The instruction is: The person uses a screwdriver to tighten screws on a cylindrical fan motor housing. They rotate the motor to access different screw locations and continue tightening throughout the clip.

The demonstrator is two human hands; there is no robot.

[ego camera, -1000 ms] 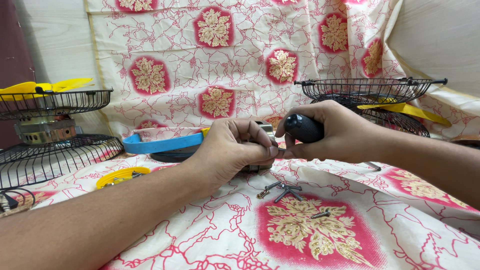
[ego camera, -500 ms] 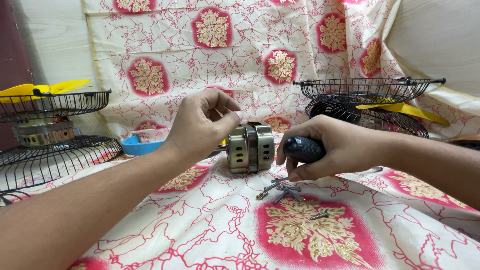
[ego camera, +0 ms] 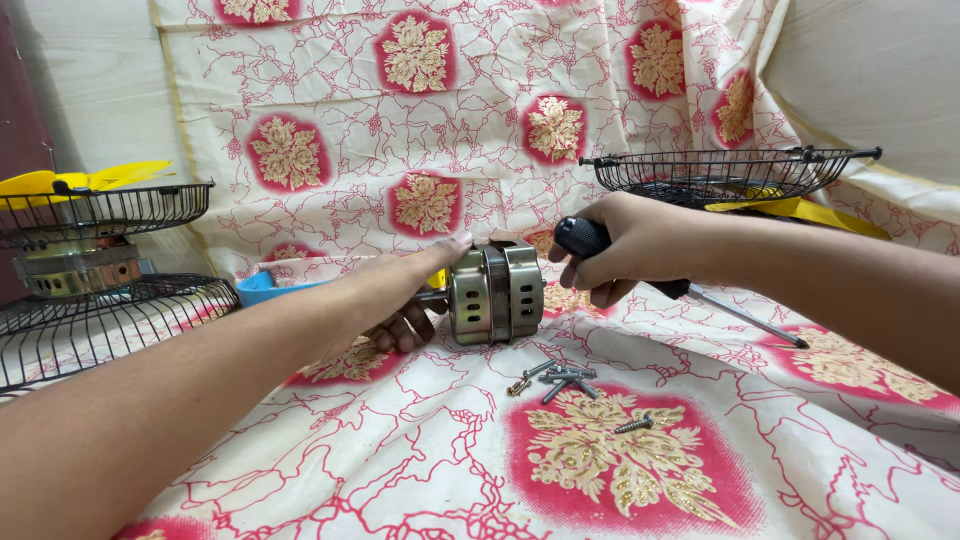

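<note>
Motor housing (ego camera: 496,292), one of it, sits on the patterned cloth (ego camera: 420,470) between your hands: your left hand (ego camera: 415,300) has its grip curled round the shaft end, your right hand (ego camera: 630,245) is closed on one black-handled screwdriver (ego camera: 690,292), blade pointing away to the side. Should your left grip slacken, the round housing could roll onto the loose screws (ego camera: 560,378), about seven including one apart, and scatter them. Further out: three wire fan guards, two yellow blades, one blue part
</note>
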